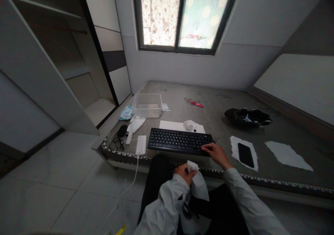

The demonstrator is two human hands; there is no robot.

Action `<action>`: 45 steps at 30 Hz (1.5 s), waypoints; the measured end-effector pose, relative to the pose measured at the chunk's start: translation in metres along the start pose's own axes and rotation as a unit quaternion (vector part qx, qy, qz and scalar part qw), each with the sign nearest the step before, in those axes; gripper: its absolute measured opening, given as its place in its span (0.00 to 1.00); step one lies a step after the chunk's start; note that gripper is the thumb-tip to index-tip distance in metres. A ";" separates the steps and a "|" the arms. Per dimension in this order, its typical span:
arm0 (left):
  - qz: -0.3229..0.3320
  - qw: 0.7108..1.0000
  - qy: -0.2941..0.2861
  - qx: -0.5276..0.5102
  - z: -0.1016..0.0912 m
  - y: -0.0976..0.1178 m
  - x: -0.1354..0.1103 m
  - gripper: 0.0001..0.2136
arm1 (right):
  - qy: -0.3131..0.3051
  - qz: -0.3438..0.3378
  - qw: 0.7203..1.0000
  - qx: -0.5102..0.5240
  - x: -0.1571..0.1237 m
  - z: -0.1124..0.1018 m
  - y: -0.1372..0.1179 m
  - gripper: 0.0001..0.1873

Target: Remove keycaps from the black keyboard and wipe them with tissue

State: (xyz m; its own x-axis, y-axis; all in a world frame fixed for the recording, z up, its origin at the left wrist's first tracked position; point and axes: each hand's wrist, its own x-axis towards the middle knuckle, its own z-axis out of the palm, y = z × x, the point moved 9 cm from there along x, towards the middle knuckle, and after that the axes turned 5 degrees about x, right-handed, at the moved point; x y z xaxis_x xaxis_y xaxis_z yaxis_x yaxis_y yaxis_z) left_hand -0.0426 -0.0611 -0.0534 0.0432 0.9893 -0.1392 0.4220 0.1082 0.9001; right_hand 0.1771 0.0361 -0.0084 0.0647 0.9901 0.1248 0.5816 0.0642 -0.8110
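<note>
My left hand [184, 172] is closed on a crumpled white cloth [196, 179], held close to my body just below the front edge of the grey surface [216, 116]. A black keyboard [179, 141] lies in front of me. My right hand [216, 152] rests on the keyboard's right end, its fingers curled over the edge as if gripping it. Behind the keyboard lie a white sheet [172, 125] and a crumpled white wipe [190, 125].
A black phone [245, 154] lies on torn white paper at the right, with another paper scrap [287, 155] farther right. A clear plastic box [147, 105], a black mouse [121, 130], a white power strip [141, 145], a red packet [194, 103] and a dark cap [247, 117] also lie here.
</note>
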 end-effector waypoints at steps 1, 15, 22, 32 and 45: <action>-0.001 1.000 0.000 0.001 -0.001 -0.001 0.000 0.13 | -0.007 0.010 1.000 0.004 0.003 0.001 0.003 0.14; -0.005 1.000 -0.012 -0.009 -0.004 -0.003 0.001 0.12 | -0.068 0.043 0.997 0.010 0.009 0.014 0.019 0.15; -0.002 1.000 -0.015 0.012 -0.004 -0.003 0.002 0.12 | -0.076 0.065 0.995 0.014 0.012 0.016 0.029 0.16; -0.006 1.000 -0.013 0.005 -0.005 -0.001 0.001 0.12 | -0.081 0.064 0.994 0.022 0.014 0.016 0.032 0.15; -0.011 0.999 -0.043 0.025 0.000 -0.004 0.004 0.13 | -0.108 0.052 0.993 -0.016 0.015 0.020 0.037 0.20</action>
State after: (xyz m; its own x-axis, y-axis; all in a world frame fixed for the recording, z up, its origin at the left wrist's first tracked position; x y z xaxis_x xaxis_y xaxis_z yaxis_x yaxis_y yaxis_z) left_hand -0.0438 -0.0579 -0.0581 0.1102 0.9743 -0.1965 0.4690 0.1234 0.8746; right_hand 0.1833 0.0557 -0.0477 -0.0468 0.9951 -0.0871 0.6059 -0.0410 -0.7944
